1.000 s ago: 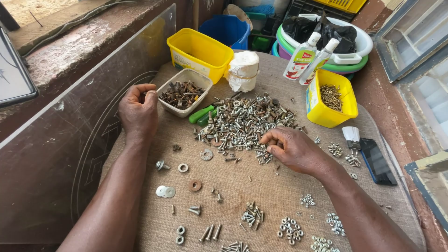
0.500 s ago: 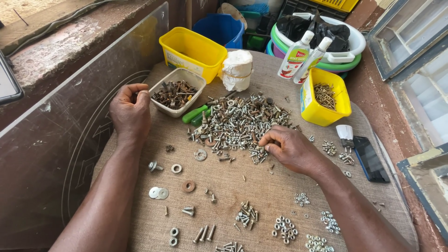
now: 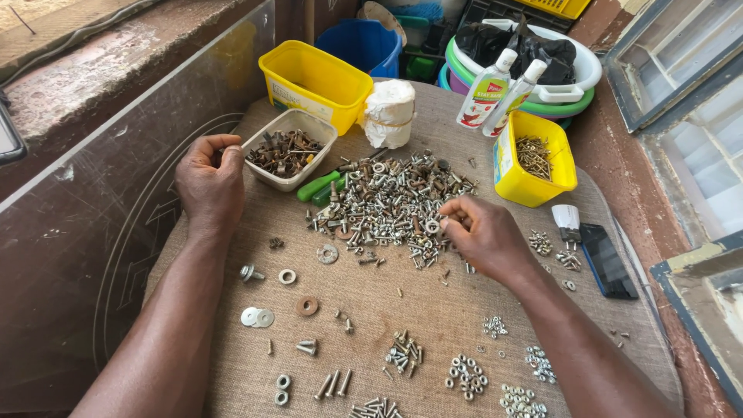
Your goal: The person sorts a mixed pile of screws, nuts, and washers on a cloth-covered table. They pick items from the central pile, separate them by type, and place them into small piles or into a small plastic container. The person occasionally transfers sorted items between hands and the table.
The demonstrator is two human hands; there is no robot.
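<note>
The right hand (image 3: 484,236) pinches a small washer (image 3: 432,227) at the edge of the heap of bolts (image 3: 391,197) just before it. The left hand (image 3: 209,182) is curled shut beside the white tub of rusty hardware (image 3: 290,149); what it grips, I cannot tell.

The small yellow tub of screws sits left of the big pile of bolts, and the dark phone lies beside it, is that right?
Not quite. In the head view the small yellow tub of screws sits to the right of the big pile of bolts, not the left. The dark phone does lie beside it, near the table's right edge.

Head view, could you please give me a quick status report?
Left hand closed beside the beige tray. Right hand pinching a washer at the hardware pile. Nothing obstructing.
</note>
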